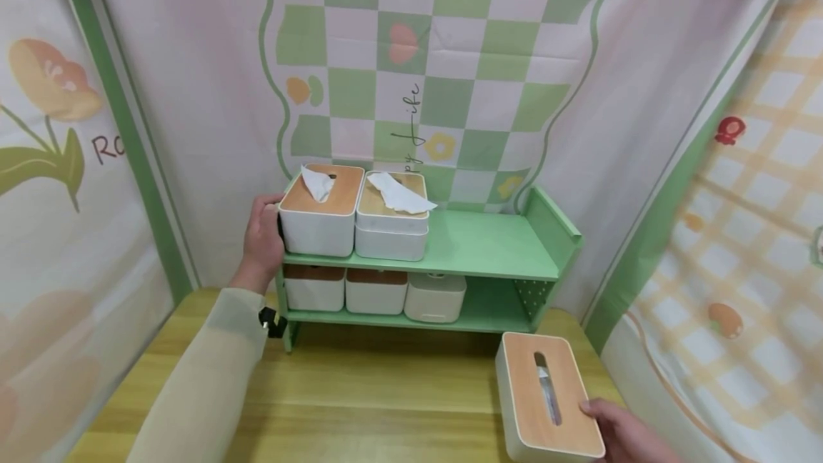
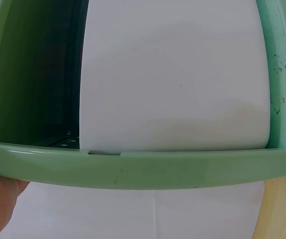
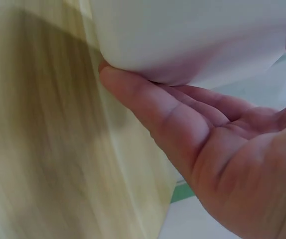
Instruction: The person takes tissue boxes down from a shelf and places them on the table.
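The held tissue box (image 1: 572, 377), white with a wood-toned lid, is over the right part of the desk (image 1: 360, 377), beside its right edge; it appears lifted, with the lid turned up and something pale showing in the slot. Of the hands, the right hand (image 1: 633, 434) has closed on this box at its near right corner, thumb on the lid's edge and fingers under the base; the left hand (image 1: 262, 241) is against the left end of the green shelf (image 1: 495, 241), but its fingers are largely hidden, so I cannot tell how firmly they hold. On the shelf's top board, the left box (image 1: 317, 234) and the right box (image 1: 391, 241) stand near the left end and the front edge. Since only one corner of the held box has visible support, its weight could tip the far end down, or a loosening thumb could let it slip toward the desk's right edge. A hard push on the shelf's left end might make it slide and jolt the boxes near that front edge, and the loose tissue (image 1: 400, 195) overhanging the right box could snag on anything brought in alongside
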Demonstrator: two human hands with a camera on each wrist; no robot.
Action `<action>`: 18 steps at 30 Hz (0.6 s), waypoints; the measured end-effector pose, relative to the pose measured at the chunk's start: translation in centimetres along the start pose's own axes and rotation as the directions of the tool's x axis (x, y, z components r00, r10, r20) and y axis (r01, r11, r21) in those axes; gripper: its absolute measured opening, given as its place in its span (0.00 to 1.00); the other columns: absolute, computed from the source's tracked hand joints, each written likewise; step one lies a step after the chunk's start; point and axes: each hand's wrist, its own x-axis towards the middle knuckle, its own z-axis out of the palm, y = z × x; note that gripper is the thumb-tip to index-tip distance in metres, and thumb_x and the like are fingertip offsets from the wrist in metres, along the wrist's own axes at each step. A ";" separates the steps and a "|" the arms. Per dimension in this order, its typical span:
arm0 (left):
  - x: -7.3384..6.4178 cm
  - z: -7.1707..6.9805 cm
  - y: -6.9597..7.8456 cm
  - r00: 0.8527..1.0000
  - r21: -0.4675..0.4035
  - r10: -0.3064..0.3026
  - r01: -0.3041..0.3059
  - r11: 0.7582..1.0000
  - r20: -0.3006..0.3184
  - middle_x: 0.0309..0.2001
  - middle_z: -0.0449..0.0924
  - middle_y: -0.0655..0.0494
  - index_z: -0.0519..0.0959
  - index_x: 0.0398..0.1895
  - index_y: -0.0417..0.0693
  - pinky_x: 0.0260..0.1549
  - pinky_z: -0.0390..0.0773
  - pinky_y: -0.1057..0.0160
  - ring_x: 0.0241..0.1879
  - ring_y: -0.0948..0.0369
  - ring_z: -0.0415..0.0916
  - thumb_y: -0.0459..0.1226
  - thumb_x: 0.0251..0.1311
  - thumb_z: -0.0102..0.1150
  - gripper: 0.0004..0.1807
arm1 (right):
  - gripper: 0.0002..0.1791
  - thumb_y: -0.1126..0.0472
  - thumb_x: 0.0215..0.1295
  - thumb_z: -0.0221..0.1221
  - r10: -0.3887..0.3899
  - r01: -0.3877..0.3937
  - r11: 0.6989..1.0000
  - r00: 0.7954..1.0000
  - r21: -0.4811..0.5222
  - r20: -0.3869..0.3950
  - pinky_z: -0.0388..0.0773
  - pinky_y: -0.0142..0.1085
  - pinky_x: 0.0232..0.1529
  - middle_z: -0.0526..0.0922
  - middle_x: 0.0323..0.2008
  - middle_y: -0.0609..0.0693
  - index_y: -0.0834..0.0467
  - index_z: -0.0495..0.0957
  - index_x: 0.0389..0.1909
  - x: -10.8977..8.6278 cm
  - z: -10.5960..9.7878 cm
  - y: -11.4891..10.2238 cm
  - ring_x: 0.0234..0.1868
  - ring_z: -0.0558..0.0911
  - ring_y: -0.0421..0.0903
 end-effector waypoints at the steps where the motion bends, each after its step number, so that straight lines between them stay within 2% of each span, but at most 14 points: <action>1: 0.0 0.0 0.0 1.000 -0.001 0.004 -0.004 1.000 0.001 0.70 0.62 0.42 0.62 0.66 0.44 0.66 0.57 0.41 0.69 0.44 0.59 0.49 0.75 0.25 0.26 | 0.24 0.52 0.79 0.32 0.011 -0.011 1.000 1.000 0.002 0.001 0.75 0.46 0.55 0.83 0.52 0.58 0.56 0.75 0.54 0.0 -0.2 0.1 0.53 0.81 0.53; 15: 0.0 0.1 -0.1 1.000 0.008 0.027 -0.027 1.000 -0.004 0.69 0.63 0.41 0.62 0.65 0.43 0.65 0.58 0.42 0.68 0.45 0.60 0.48 0.76 0.25 0.26 | 0.22 0.52 0.78 0.35 0.008 -0.008 1.000 1.000 0.017 -0.029 0.75 0.48 0.55 0.83 0.51 0.58 0.54 0.77 0.51 -0.8 -2.5 1.3 0.52 0.81 0.54; 18: 0.0 0.1 -0.1 0.999 0.006 0.035 -0.035 0.999 -0.002 0.69 0.63 0.40 0.62 0.65 0.43 0.65 0.57 0.42 0.68 0.44 0.60 0.48 0.76 0.26 0.26 | 0.22 0.51 0.78 0.36 0.028 -0.026 0.999 0.999 0.028 -0.042 0.75 0.48 0.56 0.83 0.51 0.58 0.55 0.77 0.52 -0.9 -3.0 1.4 0.52 0.81 0.54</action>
